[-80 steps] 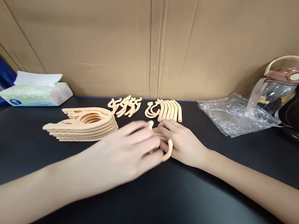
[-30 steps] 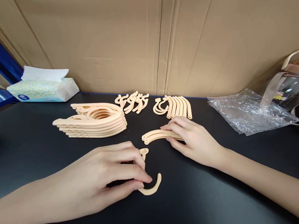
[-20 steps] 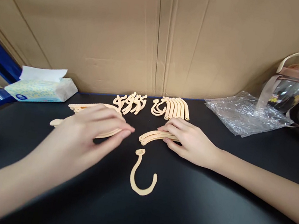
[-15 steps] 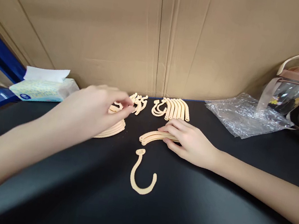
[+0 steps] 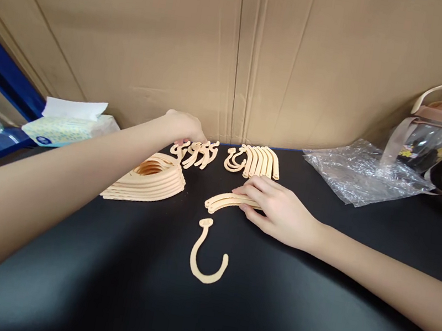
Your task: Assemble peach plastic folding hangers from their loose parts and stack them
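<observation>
My left hand (image 5: 188,128) is at the back of the black table, over a group of small curved beige pieces (image 5: 201,154); its fingertips are mostly hidden, so its grip is unclear. My right hand (image 5: 272,210) is closed on the right end of two curved beige arms (image 5: 226,202) lying side by side. Nearer me lies a single beige hook (image 5: 198,251), its round end close to those arms. Stacked beige hanger parts (image 5: 154,186) sit left of centre, partly behind my left forearm. Behind my right hand are a row of curved arms (image 5: 261,162) and several hooks (image 5: 233,159).
A tissue pack (image 5: 63,126) stands at the back left beside a blue frame (image 5: 5,70). Crumpled clear plastic (image 5: 358,173) and a bottle with a handle (image 5: 440,130) are at the back right. Cardboard (image 5: 161,38) rises behind the black table (image 5: 265,307).
My left hand has moved forward and right to the small pieces at the back, uncovering the stacked parts. My right hand stays on the two curved arms.
</observation>
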### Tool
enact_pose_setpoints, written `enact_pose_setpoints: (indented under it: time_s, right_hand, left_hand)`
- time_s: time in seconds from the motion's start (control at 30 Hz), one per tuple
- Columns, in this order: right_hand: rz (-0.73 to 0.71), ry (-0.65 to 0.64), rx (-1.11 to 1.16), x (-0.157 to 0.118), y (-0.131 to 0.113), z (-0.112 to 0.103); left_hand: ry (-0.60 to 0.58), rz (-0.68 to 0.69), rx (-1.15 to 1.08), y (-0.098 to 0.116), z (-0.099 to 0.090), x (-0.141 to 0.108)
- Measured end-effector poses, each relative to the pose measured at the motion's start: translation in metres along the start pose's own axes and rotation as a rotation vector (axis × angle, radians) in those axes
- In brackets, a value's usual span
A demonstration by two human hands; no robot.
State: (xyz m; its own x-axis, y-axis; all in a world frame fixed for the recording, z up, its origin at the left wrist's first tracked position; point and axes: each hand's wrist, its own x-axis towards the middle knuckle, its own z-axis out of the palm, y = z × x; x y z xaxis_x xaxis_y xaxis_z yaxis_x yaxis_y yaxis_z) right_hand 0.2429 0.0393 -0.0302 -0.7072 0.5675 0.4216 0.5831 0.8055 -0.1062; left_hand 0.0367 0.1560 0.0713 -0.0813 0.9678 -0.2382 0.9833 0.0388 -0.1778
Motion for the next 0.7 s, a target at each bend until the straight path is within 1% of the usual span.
enact_pose_setpoints:
  time_s: [0.13, 0.43, 0.57, 0.7]
  right_hand:
    - [0.007, -0.014, -0.006, 0.001, 0.000, 0.000]
    - [0.006, -0.017, -0.017, 0.001, -0.001, -0.001]
    - [0.007, -0.020, -0.005, 0.001, -0.001, -0.001]
    - [0.015, -0.022, -0.005, 0.001, -0.001, -0.001]
  left_hand:
    - [-0.085, 0.025, -0.098, -0.002, 0.004, 0.009]
    - [-0.190, 0.071, -0.233, -0.013, 0.007, 0.026]
    - [-0.199, 0.100, -0.280, -0.018, 0.008, 0.028]
    - [-0.167, 0.125, -0.301, -0.020, 0.010, 0.029]
